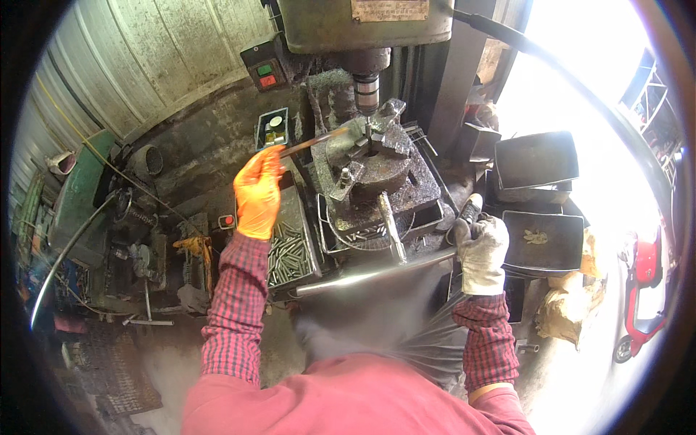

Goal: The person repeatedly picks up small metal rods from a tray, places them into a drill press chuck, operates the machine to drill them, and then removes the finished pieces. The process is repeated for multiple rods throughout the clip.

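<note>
Fingers of the left hand [258, 192], in an orange glove, pinch a thin metal rod [313, 142] reaching to the drill press chuck [367, 93]. Grey, grimy, the round vise [377, 170] sits beneath. White-gloved right hand [481, 250] wraps the black lever handle [467, 212].

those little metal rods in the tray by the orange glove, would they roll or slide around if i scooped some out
Probably yes. The metal rods look round, smooth and loosely piled, so they would likely roll and slip from a grip. Being solid-looking metal, a handful may feel heavy for its size. They look stiff. The tray walls should contain them. The left hand is just above.
</note>
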